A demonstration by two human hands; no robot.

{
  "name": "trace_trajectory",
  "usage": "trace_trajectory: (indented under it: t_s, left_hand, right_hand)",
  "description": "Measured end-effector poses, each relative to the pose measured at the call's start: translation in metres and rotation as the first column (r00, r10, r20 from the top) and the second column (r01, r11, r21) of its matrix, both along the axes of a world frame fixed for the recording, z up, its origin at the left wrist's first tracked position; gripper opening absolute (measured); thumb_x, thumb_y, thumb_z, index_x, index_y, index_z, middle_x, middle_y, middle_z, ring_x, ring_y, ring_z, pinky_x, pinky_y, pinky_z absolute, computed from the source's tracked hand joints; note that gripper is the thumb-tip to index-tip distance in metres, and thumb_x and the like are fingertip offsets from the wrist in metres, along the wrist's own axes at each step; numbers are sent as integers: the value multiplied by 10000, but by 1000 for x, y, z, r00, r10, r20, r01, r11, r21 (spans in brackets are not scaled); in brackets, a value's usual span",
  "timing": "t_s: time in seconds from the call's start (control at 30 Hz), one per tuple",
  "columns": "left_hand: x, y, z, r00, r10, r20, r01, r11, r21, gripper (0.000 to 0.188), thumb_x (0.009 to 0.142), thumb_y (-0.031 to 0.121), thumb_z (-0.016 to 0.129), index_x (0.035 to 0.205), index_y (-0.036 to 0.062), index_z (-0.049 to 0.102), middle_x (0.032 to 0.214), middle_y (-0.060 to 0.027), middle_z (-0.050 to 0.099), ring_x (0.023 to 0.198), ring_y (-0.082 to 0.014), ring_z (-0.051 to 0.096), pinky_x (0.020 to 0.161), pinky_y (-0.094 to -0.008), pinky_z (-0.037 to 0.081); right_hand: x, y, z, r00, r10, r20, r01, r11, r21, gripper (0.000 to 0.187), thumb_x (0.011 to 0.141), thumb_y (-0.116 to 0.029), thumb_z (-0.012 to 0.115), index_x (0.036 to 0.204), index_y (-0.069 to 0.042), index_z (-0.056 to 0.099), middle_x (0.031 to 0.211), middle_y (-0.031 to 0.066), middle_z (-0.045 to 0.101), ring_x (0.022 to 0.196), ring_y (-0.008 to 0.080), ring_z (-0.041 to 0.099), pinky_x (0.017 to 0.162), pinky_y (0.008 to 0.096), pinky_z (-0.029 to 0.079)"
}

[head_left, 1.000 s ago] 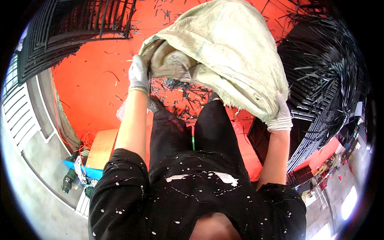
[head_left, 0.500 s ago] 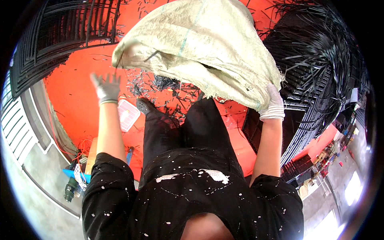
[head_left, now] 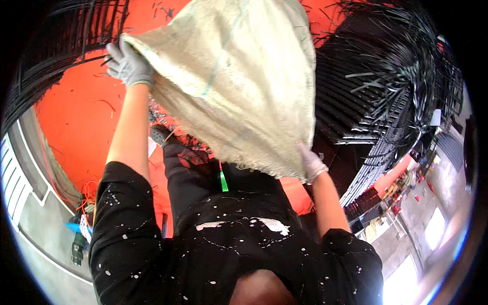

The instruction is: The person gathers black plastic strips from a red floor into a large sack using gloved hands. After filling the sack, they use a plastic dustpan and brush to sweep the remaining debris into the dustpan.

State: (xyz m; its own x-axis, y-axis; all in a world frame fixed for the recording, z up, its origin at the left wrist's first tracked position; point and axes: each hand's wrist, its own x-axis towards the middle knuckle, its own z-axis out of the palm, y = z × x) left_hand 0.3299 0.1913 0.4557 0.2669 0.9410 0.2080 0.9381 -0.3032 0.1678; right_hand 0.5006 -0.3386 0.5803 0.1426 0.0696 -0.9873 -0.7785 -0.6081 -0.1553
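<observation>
Now: left hand (head_left: 129, 65), gloved, fingers spread, touches pale sack (head_left: 239, 86) at nine o'clock. Right hand (head_left: 312, 161) pinches sack's edge around five o'clock.

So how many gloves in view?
2: one on the left hand, at the upper-left edge of the sack; one on the right hand, at its lower-right corner. Others could be hidden behind the sack.

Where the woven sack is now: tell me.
In the head view, the woven sack fills the upper centre, between the left hand at its upper-left corner and the right hand at its lower-right, left of the large bundle of black strips.
</observation>
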Motion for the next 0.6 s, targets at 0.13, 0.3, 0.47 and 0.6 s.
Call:
trace_trajectory:
  t_s: [0.13,0.3,0.47,0.6]
  left_hand:
    - [11,38,26,973,168,157,-140,974,-179,304,946,349,547,1202,223,652,1271,-63,648,1154,-295,567,1005,-410,392]
    - [26,-30,90,746,277,605,353,605,-713,193,900,165,624,978,-7,663,840,12,635,799,-61,561,703,-234,465]
    - [-32,-155,139,747,-137,651,663,231,-712,216,887,51,616,1099,17,642,1010,-107,658,950,-214,626,859,-331,506]
    - [-52,-172,161,713,-288,640,689,460,-560,317,880,-6,575,1191,13,634,1162,-163,651,1174,-296,586,1015,-374,433]
  right_hand:
    - [-33,-20,-59,904,388,179,-403,913,56,636,869,-420,667,1279,53,552,1175,181,649,1080,310,628,941,438,491]
    - [-15,-5,-40,957,-261,124,276,953,-125,410,833,-186,640,1162,55,595,1024,189,669,867,344,668,775,490,539]
    - [-25,5,-53,902,-403,155,432,839,-331,317,796,-122,583,1039,75,634,880,225,662,746,392,655,725,538,537]
    - [-23,-14,-63,884,-444,144,467,839,-279,478,835,-233,584,1266,-27,560,1109,211,645,914,368,648,758,531,535]
